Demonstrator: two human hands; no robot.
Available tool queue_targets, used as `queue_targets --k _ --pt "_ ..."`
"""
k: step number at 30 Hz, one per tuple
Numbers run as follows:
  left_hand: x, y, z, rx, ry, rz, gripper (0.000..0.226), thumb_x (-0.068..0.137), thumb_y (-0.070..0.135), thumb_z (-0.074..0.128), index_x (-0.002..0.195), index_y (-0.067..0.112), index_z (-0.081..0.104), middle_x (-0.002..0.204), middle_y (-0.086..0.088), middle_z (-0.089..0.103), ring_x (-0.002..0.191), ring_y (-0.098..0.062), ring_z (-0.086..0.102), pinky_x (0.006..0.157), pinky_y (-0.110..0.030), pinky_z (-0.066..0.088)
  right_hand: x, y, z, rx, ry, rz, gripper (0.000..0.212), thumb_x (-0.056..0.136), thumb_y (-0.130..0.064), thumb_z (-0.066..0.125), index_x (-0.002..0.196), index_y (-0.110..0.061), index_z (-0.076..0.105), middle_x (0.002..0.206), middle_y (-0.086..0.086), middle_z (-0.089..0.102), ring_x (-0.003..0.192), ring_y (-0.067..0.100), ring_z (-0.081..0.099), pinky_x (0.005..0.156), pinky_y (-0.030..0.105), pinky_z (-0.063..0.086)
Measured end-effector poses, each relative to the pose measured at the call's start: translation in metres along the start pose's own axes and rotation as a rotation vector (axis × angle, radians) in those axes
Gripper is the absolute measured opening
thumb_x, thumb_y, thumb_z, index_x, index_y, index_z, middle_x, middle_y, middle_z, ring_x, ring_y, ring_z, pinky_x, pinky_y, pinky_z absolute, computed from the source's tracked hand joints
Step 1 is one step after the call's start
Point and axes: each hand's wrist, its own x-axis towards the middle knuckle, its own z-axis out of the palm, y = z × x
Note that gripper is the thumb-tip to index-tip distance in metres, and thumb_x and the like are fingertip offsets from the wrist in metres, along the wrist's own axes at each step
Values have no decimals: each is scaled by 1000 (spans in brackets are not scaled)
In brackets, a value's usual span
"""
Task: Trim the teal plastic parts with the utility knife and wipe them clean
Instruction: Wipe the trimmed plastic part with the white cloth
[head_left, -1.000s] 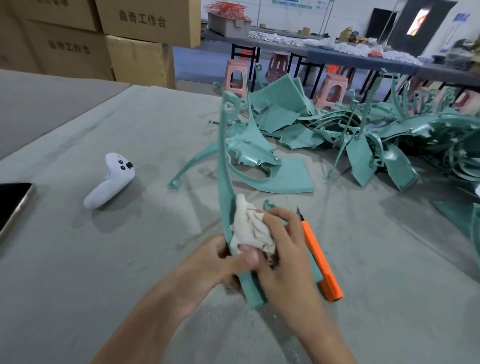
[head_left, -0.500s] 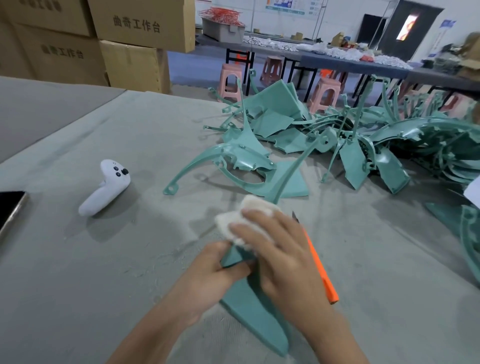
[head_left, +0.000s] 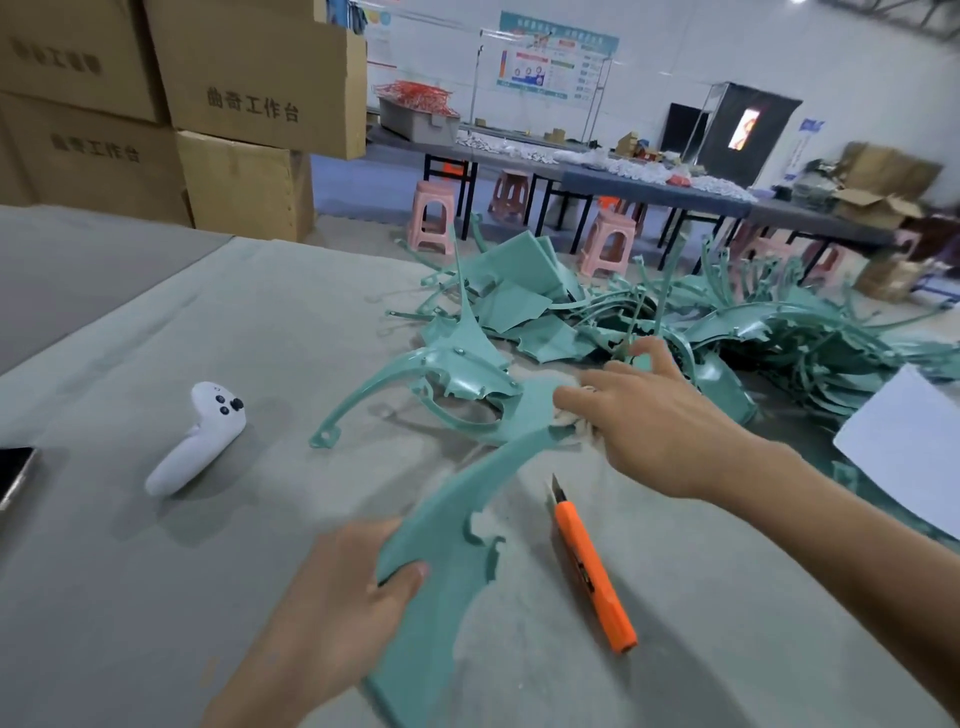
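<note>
A long, curved teal part (head_left: 457, 519), broad and flat at one end and tapering to a thin strip, is held over the middle of the desk (head_left: 156, 597). Its long axis runs from the near edge up toward the far right. The left hand (head_left: 337, 597) grips the broad near end, thumb on top. The right hand (head_left: 649, 426) has its fingers spread over a white cloth (head_left: 576, 430), apparently pinching it against the narrow tip. An orange utility knife (head_left: 592, 566) lies beside the part's notched edge, blade pointing away.
</note>
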Motion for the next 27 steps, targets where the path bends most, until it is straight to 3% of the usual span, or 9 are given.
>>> queue_targets --k 5,9,11,13,15,18,20,23,27 --pt "-12 7 -39 28 -34 -15 9 86 19 67 84 11 68 78 -7 68 61 -13 55 67 -31 48 -8 12 -5 179 150 16 37 80 2 49 108 -20 55 82 0 52 81 27 51 77 37 30" --pt "-20 -3 -50 -102 35 -106 10 85 10 71 75 15 72 69 8 70 62 -9 64 65 -24 49 -3 29 1 253 407 328 27 79 13 57 102 0 61 82 15 58 79 38 53 63 36 31" --pt "-24 -11 -52 -270 55 -210 21 83 8 74 81 29 76 80 5 75 76 -10 71 77 -32 53 -2 35 -1 511 589 587 20 84 14 52 100 4 59 77 19 57 71 37 52 60 38 34" --pt "-29 -13 -50 -393 56 -251 12 75 17 77 85 22 77 86 -6 76 87 -21 72 84 -41 53 3 17 -1 869 664 717 15 92 7 48 96 -4 57 70 6 53 63 23 47 59 33 34" --pt "-30 -13 -42 -403 75 -237 11 74 17 77 83 12 76 83 -5 76 86 -17 72 82 -33 54 12 -22 -2 1236 598 675 15 100 -6 48 92 -15 56 75 1 57 67 19 50 62 33 39" --pt "-30 -8 -25 -247 84 -161 11 83 6 72 83 18 72 77 8 74 70 1 66 68 -19 49 27 -82 -10 1621 542 646 14 105 -21 46 104 -19 60 98 11 67 86 30 60 80 47 49" --pt "-31 -5 -14 -261 79 -153 13 84 5 70 89 17 71 80 8 75 75 -2 67 72 -21 50 37 -105 -16 1632 649 670 14 104 -22 46 110 -15 57 101 7 66 89 21 60 86 46 48" --pt "-35 4 -4 -313 114 -131 15 86 2 68 88 16 71 80 8 75 77 -6 69 70 -22 51 41 -128 -20 1470 767 639 4 100 -14 53 103 -14 54 94 -2 64 86 16 57 76 29 43" --pt "-28 14 -5 -306 253 -64 12 85 6 67 84 18 70 78 5 73 76 -14 69 70 -36 53 30 -156 -5 1201 661 490 14 93 -4 58 94 -14 49 75 -4 48 69 20 41 64 24 26"
